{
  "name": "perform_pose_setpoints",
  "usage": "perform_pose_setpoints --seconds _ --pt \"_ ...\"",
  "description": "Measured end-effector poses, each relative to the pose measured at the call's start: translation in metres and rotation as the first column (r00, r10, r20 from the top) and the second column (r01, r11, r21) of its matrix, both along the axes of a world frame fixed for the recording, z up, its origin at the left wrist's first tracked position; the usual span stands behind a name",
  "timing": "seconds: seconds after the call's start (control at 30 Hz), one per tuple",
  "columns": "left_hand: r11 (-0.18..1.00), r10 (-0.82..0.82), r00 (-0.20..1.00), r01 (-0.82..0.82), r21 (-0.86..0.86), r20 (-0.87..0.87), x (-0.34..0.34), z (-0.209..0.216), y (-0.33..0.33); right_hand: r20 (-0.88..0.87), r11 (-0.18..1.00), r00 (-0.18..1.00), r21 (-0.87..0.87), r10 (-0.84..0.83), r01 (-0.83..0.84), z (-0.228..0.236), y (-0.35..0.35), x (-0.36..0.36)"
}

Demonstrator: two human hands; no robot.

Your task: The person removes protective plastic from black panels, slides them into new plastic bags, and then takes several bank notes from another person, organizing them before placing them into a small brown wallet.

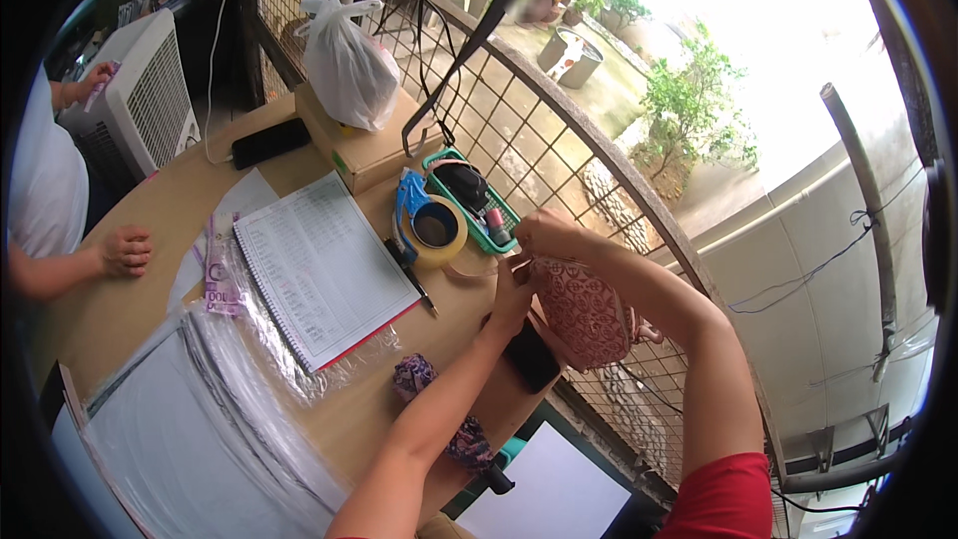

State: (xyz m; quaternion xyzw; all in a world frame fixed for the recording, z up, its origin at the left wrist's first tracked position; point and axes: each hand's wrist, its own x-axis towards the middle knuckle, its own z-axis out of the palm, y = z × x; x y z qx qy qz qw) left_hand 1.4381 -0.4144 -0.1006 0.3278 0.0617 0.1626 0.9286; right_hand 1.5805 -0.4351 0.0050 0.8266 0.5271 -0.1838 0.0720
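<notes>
A pink pouch with a dark red scroll pattern is at the table's right edge, beside the wire mesh. My left hand is closed on its near left edge. At its top edge, my right hand is closed too, the fingers bent close to the left ones. What lies between the fingertips is too small to make out. A black phone rests on the table just below the pouch. Under my left forearm lies a folded umbrella in a purple pattern, partly hidden by the arm.
A green basket, a tape roll on a blue dispenser, a pen and a spiral notebook lie ahead. Clear plastic-wrapped sheets cover the near left. A white bag tops a box. Across the table, another person's hand rests.
</notes>
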Motion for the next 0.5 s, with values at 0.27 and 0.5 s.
perform_pose_setpoints --seconds 0.27,0.5 --pt "0.981 -0.114 0.987 0.130 0.145 -0.115 0.011 -0.019 0.012 -0.178 0.997 0.982 0.041 0.066 -0.059 0.035 -0.007 0.009" --pt "0.961 0.027 0.958 0.053 0.272 -0.284 0.024 -0.063 0.024 -0.066 0.913 0.992 0.402 0.111 -0.075 0.101 -0.049 -0.028"
